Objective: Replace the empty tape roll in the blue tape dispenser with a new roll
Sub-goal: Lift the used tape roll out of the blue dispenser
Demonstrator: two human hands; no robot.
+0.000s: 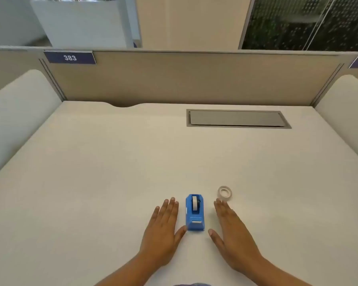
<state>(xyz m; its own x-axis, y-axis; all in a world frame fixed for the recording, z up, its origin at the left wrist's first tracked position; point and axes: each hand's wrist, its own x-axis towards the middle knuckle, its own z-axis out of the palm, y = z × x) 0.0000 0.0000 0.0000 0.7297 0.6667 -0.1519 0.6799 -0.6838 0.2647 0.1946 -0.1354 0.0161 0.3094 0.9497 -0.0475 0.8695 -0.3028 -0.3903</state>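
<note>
A small blue tape dispenser (195,213) stands on the white desk (112,162) near the front, its cutter end toward me. A white roll core (194,204) sits upright in its slot. A clear tape roll (224,193) lies flat on the desk just to the dispenser's right and a little farther away. My left hand (162,230) rests flat, palm down, left of the dispenser, with the thumb tip touching its near corner. My right hand (232,230) lies flat to the right, fingertips just short of the clear roll. Both hands hold nothing.
A grey cable hatch (238,118) is set flush into the desk at the back right. A beige partition (184,79) with a label "383" (70,57) closes the far edge. Rounded white side screens (15,112) border the desk left and right.
</note>
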